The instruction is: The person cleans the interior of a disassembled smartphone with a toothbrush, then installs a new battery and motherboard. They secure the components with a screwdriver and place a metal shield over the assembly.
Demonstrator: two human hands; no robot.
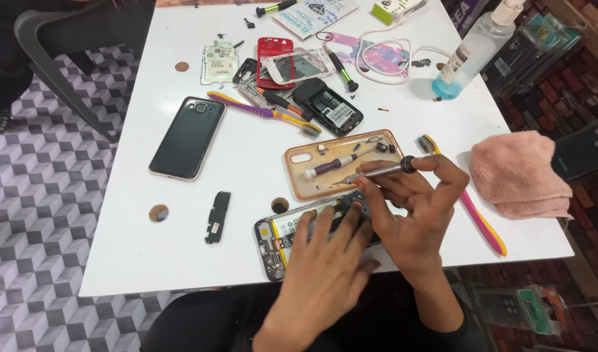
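The left hand (pixel 325 267) is pressing flat on an opened phone (pixel 279 238) at the near table (pixel 247 169) edge, while the right hand (pixel 416 208) is pinching a small screwdriver (pixel 377 173) above it, beside an orange case tray (pixel 341 163).

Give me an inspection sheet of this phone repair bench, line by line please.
Surface: white table, crowded with parts.
Job's things: opened phone under left hand; screwdriver in right hand.
Clutter: black phone, clear phone case holding a second screwdriver, toothbrushes, red phone frame, spray bottle, pink cloth.
Grippers: left fingers flat on phone; right fingers pinch screwdriver.
Cables: white cable, looped.
Surroundings: patterned floor, grey chair.
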